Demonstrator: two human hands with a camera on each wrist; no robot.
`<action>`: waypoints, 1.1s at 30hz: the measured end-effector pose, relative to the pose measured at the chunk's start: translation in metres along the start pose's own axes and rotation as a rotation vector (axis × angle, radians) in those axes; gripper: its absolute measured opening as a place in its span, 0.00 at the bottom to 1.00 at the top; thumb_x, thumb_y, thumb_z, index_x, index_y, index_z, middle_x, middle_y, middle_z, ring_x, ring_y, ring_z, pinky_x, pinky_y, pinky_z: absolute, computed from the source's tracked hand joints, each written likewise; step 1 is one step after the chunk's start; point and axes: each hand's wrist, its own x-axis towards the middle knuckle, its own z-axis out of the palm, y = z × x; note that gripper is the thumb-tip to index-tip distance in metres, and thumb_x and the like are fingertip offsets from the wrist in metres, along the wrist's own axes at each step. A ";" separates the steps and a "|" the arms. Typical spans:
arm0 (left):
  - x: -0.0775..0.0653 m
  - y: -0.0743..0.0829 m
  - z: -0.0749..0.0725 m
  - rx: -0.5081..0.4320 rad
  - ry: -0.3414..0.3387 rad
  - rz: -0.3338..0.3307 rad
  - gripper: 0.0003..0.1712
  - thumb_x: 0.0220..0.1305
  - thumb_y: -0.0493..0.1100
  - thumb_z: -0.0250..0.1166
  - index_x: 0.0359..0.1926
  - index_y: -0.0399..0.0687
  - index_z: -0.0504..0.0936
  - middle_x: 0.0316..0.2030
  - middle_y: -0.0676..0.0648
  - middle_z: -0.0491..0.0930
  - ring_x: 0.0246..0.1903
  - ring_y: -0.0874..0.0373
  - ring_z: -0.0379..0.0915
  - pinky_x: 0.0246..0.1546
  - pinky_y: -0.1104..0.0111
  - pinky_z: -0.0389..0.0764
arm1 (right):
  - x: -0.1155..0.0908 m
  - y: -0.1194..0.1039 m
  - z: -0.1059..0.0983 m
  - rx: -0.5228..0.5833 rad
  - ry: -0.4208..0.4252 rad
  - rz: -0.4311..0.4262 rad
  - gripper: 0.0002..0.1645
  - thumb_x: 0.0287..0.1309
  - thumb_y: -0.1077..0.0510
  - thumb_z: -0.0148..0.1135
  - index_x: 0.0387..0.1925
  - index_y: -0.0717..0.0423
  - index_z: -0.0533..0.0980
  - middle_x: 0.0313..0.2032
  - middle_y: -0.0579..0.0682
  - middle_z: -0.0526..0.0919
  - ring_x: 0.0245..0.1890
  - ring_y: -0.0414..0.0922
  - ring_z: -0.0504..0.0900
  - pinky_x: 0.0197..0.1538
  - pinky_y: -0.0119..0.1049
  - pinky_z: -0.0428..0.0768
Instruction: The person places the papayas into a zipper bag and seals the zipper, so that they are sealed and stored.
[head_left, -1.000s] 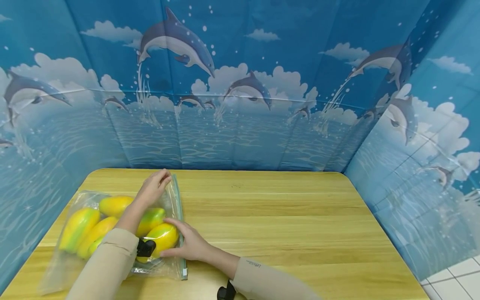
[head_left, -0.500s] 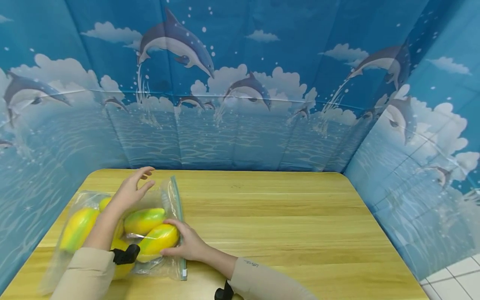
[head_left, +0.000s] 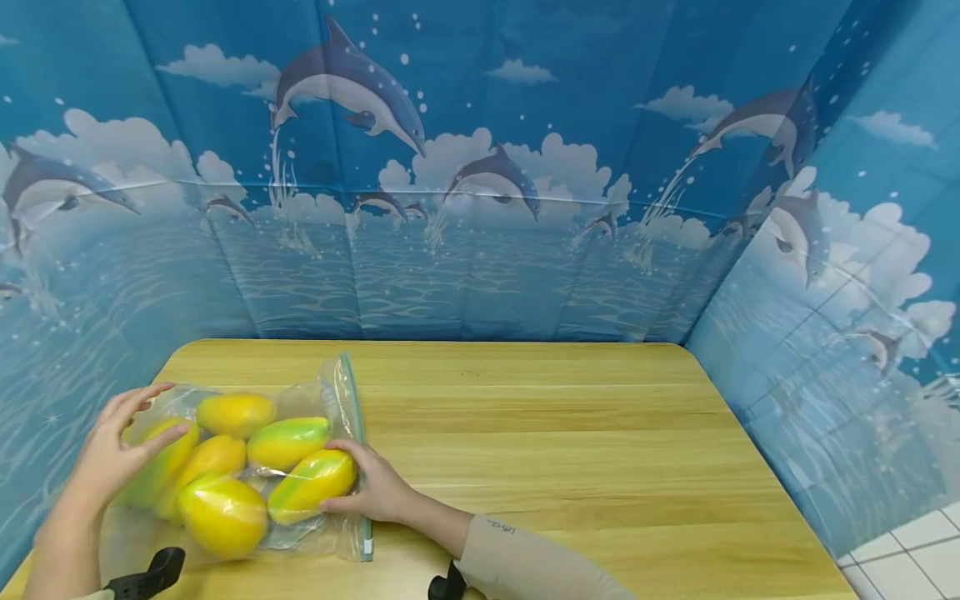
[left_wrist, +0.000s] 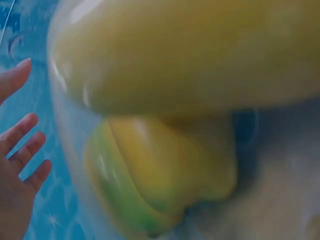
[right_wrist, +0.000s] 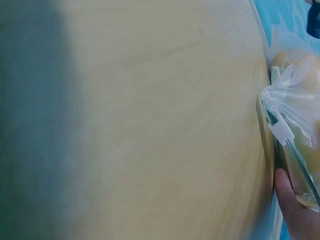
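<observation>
A clear zip bag (head_left: pixel 307 393) lies on the left of the table, with several yellow-green mangoes inside. My right hand (head_left: pixel 381 490) grips the rightmost mango (head_left: pixel 311 485) through the plastic, thumb and fingers on either side of its end. At the far left, my left hand (head_left: pixel 112 454) is spread beside the leftmost mango (head_left: pixel 167 458), fingers reaching over the bag's end. The left wrist view shows that hand's fingers (left_wrist: pixel 31 150) apart from the bulging bag. The bag's green zip strip (head_left: pixel 352 400) has a white slider (right_wrist: pixel 281 131), seen close in the right wrist view.
The wooden table (head_left: pixel 570 467) extends to the right of the bag. A blue dolphin-print curtain (head_left: pixel 480 250) stands along its back and sides. White floor tiles (head_left: pixel 918 537) show at the lower right.
My left hand has let go near the zip strip's far end and swept left and toward me to the bag's left end, uncovering the mangoes. My right hand stays at the rightmost mango.
</observation>
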 end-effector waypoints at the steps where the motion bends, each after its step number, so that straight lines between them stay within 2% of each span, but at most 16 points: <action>1: -0.004 -0.019 0.002 0.008 0.017 -0.014 0.37 0.56 0.44 0.65 0.66 0.57 0.62 0.58 0.58 0.57 0.48 0.71 0.50 0.51 0.60 0.55 | 0.000 0.000 0.000 -0.001 -0.001 0.000 0.41 0.48 0.52 0.68 0.62 0.50 0.59 0.58 0.50 0.67 0.56 0.38 0.67 0.58 0.31 0.67; 3: -0.013 -0.036 0.002 0.021 0.042 -0.051 0.37 0.56 0.44 0.65 0.66 0.57 0.61 0.59 0.61 0.56 0.49 0.71 0.50 0.46 0.64 0.54 | 0.000 0.000 0.000 -0.003 -0.001 0.000 0.41 0.48 0.53 0.68 0.62 0.49 0.59 0.58 0.50 0.67 0.56 0.38 0.67 0.58 0.31 0.67; 6: -0.026 -0.048 0.004 0.017 0.052 -0.122 0.38 0.59 0.46 0.62 0.68 0.56 0.57 0.66 0.55 0.51 0.57 0.56 0.49 0.52 0.57 0.54 | 0.001 0.000 0.001 -0.004 -0.001 -0.002 0.41 0.47 0.53 0.68 0.62 0.49 0.59 0.58 0.50 0.68 0.56 0.38 0.67 0.58 0.31 0.67; 8: -0.035 -0.035 0.000 -0.002 0.034 -0.174 0.38 0.61 0.46 0.59 0.70 0.53 0.54 0.68 0.43 0.48 0.57 0.42 0.47 0.50 0.44 0.53 | 0.001 0.000 0.001 -0.004 -0.001 -0.001 0.41 0.47 0.53 0.68 0.62 0.49 0.59 0.57 0.50 0.68 0.56 0.38 0.67 0.58 0.30 0.67; 10: -0.041 -0.036 -0.001 -0.016 -0.005 -0.218 0.39 0.63 0.47 0.57 0.71 0.52 0.48 0.68 0.31 0.41 0.54 0.28 0.42 0.45 0.36 0.52 | 0.000 -0.001 0.001 -0.003 -0.003 0.003 0.41 0.47 0.53 0.68 0.62 0.49 0.59 0.57 0.50 0.68 0.55 0.38 0.68 0.58 0.30 0.67; 12: -0.045 -0.040 -0.001 -0.035 -0.053 -0.249 0.40 0.65 0.47 0.54 0.71 0.52 0.43 0.67 0.29 0.36 0.56 0.25 0.42 0.45 0.33 0.53 | 0.000 -0.001 0.000 -0.001 -0.006 0.009 0.41 0.48 0.53 0.68 0.62 0.49 0.59 0.57 0.50 0.68 0.55 0.37 0.67 0.58 0.30 0.67; 16: -0.051 -0.047 0.000 -0.124 -0.188 -0.341 0.40 0.68 0.52 0.49 0.71 0.58 0.35 0.69 0.55 0.27 0.60 0.24 0.33 0.47 0.30 0.48 | 0.000 -0.002 0.000 0.001 -0.010 0.022 0.41 0.48 0.52 0.68 0.62 0.49 0.59 0.57 0.49 0.68 0.55 0.37 0.67 0.58 0.31 0.67; 19: -0.054 -0.051 0.002 -0.166 -0.242 -0.397 0.39 0.68 0.55 0.47 0.70 0.65 0.32 0.63 0.64 0.26 0.61 0.25 0.29 0.49 0.30 0.43 | 0.000 -0.002 0.000 0.001 -0.012 0.029 0.41 0.48 0.52 0.68 0.62 0.48 0.59 0.57 0.49 0.68 0.55 0.37 0.67 0.58 0.31 0.67; 21: -0.055 -0.052 0.003 -0.180 -0.253 -0.406 0.39 0.68 0.56 0.46 0.69 0.66 0.32 0.64 0.59 0.25 0.60 0.24 0.28 0.50 0.29 0.40 | 0.000 -0.002 0.000 0.001 -0.014 0.033 0.41 0.48 0.52 0.68 0.62 0.47 0.59 0.57 0.49 0.68 0.55 0.37 0.67 0.58 0.31 0.67; 23: -0.055 -0.052 0.004 -0.176 -0.254 -0.419 0.39 0.68 0.56 0.46 0.69 0.67 0.32 0.65 0.51 0.25 0.59 0.22 0.29 0.49 0.29 0.41 | 0.000 -0.003 0.000 0.001 -0.015 0.038 0.41 0.48 0.52 0.68 0.61 0.47 0.59 0.57 0.48 0.68 0.55 0.37 0.67 0.58 0.31 0.67; 26: -0.054 -0.051 0.005 -0.177 -0.256 -0.439 0.40 0.67 0.56 0.47 0.69 0.66 0.32 0.66 0.43 0.24 0.59 0.21 0.30 0.49 0.29 0.42 | 0.000 -0.003 0.000 0.006 -0.016 0.044 0.41 0.47 0.52 0.68 0.61 0.47 0.59 0.57 0.49 0.68 0.55 0.38 0.67 0.58 0.32 0.67; 30: -0.053 -0.047 0.006 -0.144 -0.251 -0.458 0.41 0.66 0.57 0.49 0.70 0.64 0.33 0.67 0.36 0.27 0.58 0.20 0.33 0.48 0.30 0.47 | -0.001 -0.005 -0.001 0.040 -0.014 0.056 0.40 0.47 0.53 0.69 0.61 0.48 0.60 0.58 0.48 0.68 0.57 0.38 0.66 0.59 0.33 0.66; 33: -0.053 -0.044 0.010 -0.138 -0.231 -0.449 0.42 0.66 0.57 0.50 0.70 0.63 0.34 0.67 0.35 0.28 0.59 0.21 0.33 0.48 0.30 0.49 | -0.003 -0.005 -0.005 0.089 -0.009 0.078 0.40 0.46 0.54 0.69 0.60 0.48 0.61 0.59 0.47 0.67 0.58 0.38 0.65 0.60 0.34 0.65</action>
